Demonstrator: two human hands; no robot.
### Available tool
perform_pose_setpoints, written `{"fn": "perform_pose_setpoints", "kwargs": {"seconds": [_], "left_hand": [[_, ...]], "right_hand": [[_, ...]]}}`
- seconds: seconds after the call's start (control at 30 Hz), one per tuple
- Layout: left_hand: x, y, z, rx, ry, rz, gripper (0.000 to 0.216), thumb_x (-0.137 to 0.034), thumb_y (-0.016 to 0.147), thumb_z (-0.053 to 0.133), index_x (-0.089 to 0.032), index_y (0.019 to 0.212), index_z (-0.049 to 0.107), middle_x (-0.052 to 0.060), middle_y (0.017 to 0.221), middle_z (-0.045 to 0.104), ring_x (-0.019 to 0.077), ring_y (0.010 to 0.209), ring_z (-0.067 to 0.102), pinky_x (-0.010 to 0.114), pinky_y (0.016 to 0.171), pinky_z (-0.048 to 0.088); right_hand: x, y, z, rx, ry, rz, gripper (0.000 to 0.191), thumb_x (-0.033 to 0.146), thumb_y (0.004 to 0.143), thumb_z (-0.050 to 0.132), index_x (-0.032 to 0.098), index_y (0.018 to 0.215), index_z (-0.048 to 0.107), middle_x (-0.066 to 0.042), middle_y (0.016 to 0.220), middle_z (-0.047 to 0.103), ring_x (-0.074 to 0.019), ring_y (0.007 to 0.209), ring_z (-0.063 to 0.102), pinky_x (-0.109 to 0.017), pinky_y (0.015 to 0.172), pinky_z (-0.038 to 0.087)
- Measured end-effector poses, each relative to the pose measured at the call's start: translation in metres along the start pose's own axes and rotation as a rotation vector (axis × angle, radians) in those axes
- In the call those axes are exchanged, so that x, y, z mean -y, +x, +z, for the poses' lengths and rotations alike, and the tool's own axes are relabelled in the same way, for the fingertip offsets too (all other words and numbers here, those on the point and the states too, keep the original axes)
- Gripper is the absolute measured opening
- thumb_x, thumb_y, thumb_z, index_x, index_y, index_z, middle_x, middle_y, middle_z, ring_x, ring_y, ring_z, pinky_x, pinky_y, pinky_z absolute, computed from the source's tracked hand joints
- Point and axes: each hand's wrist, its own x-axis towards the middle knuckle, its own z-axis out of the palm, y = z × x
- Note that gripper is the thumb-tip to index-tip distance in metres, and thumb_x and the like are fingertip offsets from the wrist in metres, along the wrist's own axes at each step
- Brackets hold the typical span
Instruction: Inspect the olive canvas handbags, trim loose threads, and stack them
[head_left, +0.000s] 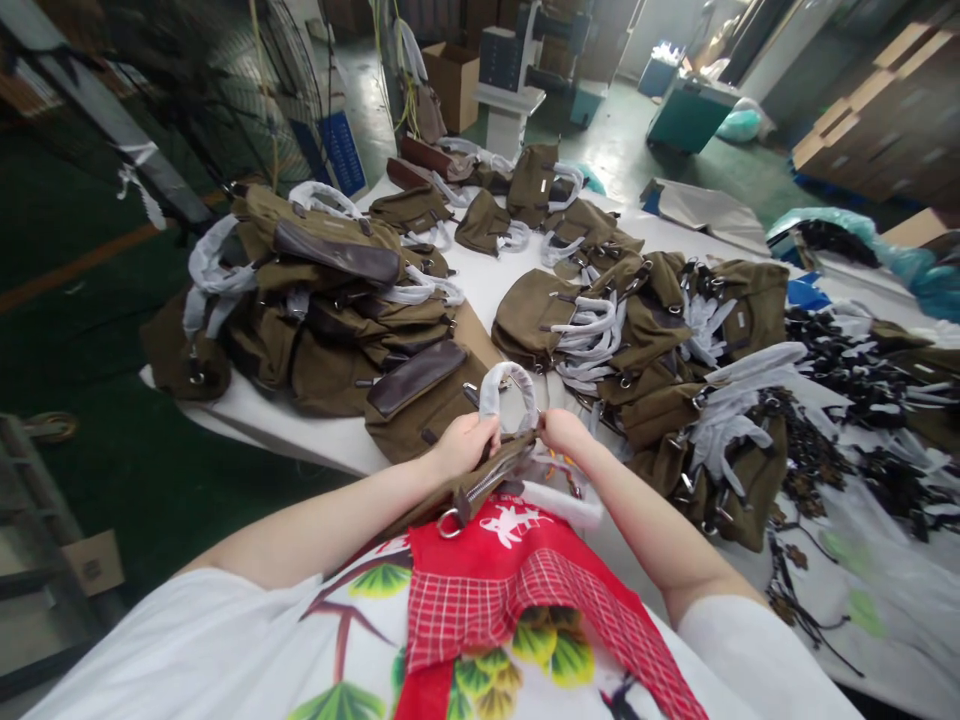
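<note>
An olive-brown canvas bag (480, 482) lies against my red apron at the table's near edge, its zipper side up and a metal ring at its near end. My left hand (466, 443) is closed around its top edge by the white-wrapped handle (510, 385). My right hand (561, 430) pinches the same edge from the right, fingers closed. Both hands meet over the bag's opening.
The white table (300, 428) carries piles of the same bags: a stack at left (330, 290), a heap at centre-right (645, 340), more at the back (525, 195). Black straps with metal hardware (862, 400) cover the right side. Cardboard boxes and machines stand beyond.
</note>
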Motion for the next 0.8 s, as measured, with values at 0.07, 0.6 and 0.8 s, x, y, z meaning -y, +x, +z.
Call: {"fn": "perform_pose_setpoints", "kwargs": {"seconds": [0.07,0.6,0.8], "left_hand": [[-0.007,0.0,-0.007,0.007,-0.002,0.047,0.043,-0.051,0.084,0.039,-0.021,0.054,0.046,0.001,0.052,0.051,0.0148,0.057,0.048,0.03,0.07,0.043],[-0.062,-0.002,-0.087,-0.071,0.862,-0.049,0.019,-0.031,0.056,0.077,-0.02,0.068,0.068,0.006,0.068,0.066,0.0272,0.072,0.064,0.03,0.069,0.043],[-0.081,-0.004,-0.115,-0.461,0.335,0.149,0.033,-0.039,0.071,0.066,-0.015,0.091,0.074,0.008,0.092,0.073,0.0256,0.091,0.065,0.034,0.089,0.047]], "right_hand": [[-0.006,0.004,0.002,-0.033,0.015,-0.005,0.017,0.007,0.081,0.055,0.01,0.083,0.071,-0.018,0.087,0.072,-0.0255,0.088,0.068,-0.033,0.078,0.048],[0.042,-0.066,-0.002,-0.276,-0.001,-0.817,0.015,0.019,0.09,0.052,0.018,0.086,0.066,-0.007,0.086,0.07,-0.0186,0.082,0.059,-0.031,0.077,0.042],[0.063,-0.087,-0.009,-0.275,-0.129,-0.978,0.018,0.021,0.094,0.051,0.018,0.079,0.061,-0.004,0.073,0.065,-0.017,0.069,0.055,-0.032,0.069,0.037]]}}
